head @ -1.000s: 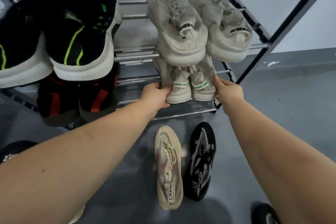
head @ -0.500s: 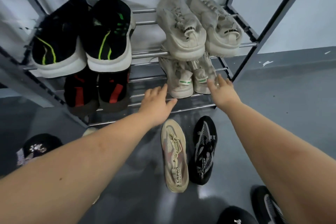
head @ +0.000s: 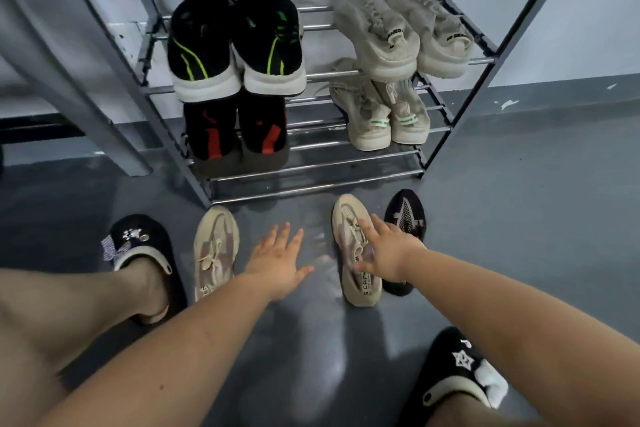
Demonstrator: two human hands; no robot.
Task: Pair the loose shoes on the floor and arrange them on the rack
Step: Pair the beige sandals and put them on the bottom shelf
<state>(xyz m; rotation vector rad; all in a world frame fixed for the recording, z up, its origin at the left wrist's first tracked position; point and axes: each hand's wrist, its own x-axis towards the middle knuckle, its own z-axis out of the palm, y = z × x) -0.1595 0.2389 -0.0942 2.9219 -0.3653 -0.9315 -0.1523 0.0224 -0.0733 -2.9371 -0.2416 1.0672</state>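
With four pairs set on the grey metal rack (head: 346, 163), the beige knit sneakers are next: the spread, empty right hand (head: 388, 253) hovers over one (head: 356, 253) at lower centre; the spread left hand (head: 277, 262) must reach its mate (head: 214, 246) lower left.

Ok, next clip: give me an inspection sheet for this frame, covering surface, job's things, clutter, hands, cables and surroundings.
Surface: grey glossy floor, with glare patches.
Job's things: rack holds four pairs: black-green, black-red, grey, grey with green tabs. Loose on the floor: beige shoe, second beige shoe, black mesh shoe.
Clutter: nothing seen.
Hands: left hand open, over bare floor; right hand open, over the second beige shoe; contact unclear.
Cables: nothing seen.
Surroundings: white wall; the person's black clogs.
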